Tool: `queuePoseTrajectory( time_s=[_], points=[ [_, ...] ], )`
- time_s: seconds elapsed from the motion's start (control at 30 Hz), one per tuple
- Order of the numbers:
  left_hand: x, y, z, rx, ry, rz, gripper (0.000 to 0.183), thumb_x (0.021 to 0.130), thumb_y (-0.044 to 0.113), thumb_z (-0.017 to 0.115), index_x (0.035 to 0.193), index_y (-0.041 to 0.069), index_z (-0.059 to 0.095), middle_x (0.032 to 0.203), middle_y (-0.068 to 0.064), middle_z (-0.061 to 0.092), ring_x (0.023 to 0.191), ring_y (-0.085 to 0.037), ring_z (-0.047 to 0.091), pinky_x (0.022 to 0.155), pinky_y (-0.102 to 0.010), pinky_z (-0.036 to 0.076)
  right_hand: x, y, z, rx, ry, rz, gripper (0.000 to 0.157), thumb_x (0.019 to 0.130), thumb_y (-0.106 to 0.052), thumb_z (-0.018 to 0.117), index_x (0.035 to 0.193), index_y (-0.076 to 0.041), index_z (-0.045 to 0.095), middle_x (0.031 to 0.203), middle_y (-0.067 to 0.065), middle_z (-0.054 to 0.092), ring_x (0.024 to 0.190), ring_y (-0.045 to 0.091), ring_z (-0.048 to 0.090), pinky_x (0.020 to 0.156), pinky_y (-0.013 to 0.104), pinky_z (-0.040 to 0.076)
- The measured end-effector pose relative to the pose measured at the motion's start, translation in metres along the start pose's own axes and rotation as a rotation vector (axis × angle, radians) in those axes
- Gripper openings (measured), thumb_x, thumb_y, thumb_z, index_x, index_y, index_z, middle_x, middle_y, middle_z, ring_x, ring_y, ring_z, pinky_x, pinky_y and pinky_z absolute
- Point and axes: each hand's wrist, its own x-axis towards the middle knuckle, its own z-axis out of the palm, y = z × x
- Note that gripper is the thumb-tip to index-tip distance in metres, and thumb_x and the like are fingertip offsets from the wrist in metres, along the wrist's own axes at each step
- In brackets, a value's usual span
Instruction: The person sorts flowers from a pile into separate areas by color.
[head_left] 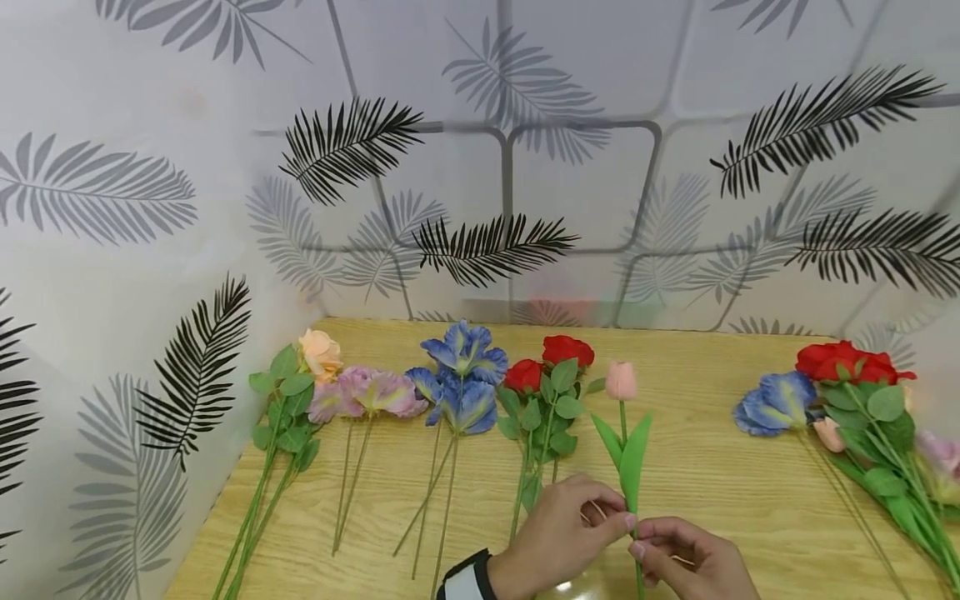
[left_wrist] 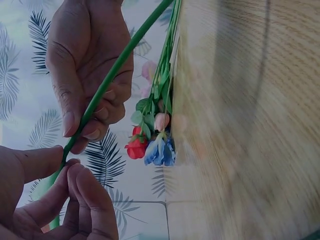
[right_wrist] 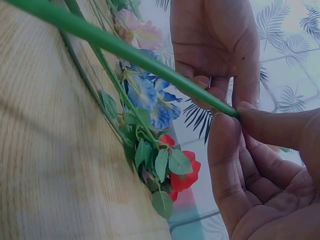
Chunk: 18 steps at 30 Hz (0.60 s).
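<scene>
A pink artificial tulip (head_left: pixel 621 381) with two long green leaves stands nearly upright over the table. My left hand (head_left: pixel 566 525) pinches its stem just under the leaves, between thumb and fingertips. Right below, my right hand (head_left: pixel 693 557) pinches the same stem with thumb and forefinger. Both wrist views show the bare green stem (left_wrist: pixel 120 62) running out between the two hands, with the left hand (left_wrist: pixel 65 200) and right hand (right_wrist: pixel 270 170) close together. Red roses (head_left: pixel 567 350) on leafy stems lie just left of the tulip.
On the wooden table (head_left: pixel 690 375), blue irises (head_left: pixel 465 400), pale purple flowers (head_left: pixel 371 392) and a peach rose (head_left: pixel 321 354) lie in a row to the left. At the right lies a mixed bunch with red roses (head_left: pixel 847 364) and a blue iris (head_left: pixel 776 404). Leaf-patterned sheeting (head_left: pixel 577 192) rises behind.
</scene>
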Motion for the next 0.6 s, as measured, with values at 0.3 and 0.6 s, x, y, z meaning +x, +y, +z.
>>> queuePoseTrajectory(
  time_s=[0.3, 0.6],
  points=[
    [0.003, -0.004, 0.004, -0.021, -0.032, -0.014, 0.020, 0.095, 0.029, 0.066, 0.098, 0.011, 0.072, 0.085, 0.014, 0.059, 0.074, 0.006, 0.057, 0.068, -0.015, 0.050, 0.004, 0.005, -0.006, -0.040, -0.080, -0.030, 0.035, 0.087, -0.021, 0.075, 0.110, 0.004, 0.068, 0.088, 0.013, 0.071, 0.071, 0.025, 0.067, 0.065, 0.035, 0.056],
    [0.001, -0.008, 0.007, 0.020, -0.035, -0.116, 0.024, 0.094, 0.033, 0.066, 0.099, 0.011, 0.074, 0.083, 0.015, 0.065, 0.072, 0.006, 0.058, 0.066, -0.016, 0.049, 0.011, 0.026, -0.028, -0.100, -0.273, -0.074, 0.043, 0.092, -0.030, 0.069, 0.113, 0.007, 0.065, 0.090, 0.011, 0.070, 0.078, 0.022, 0.068, 0.066, 0.031, 0.056]
  ],
)
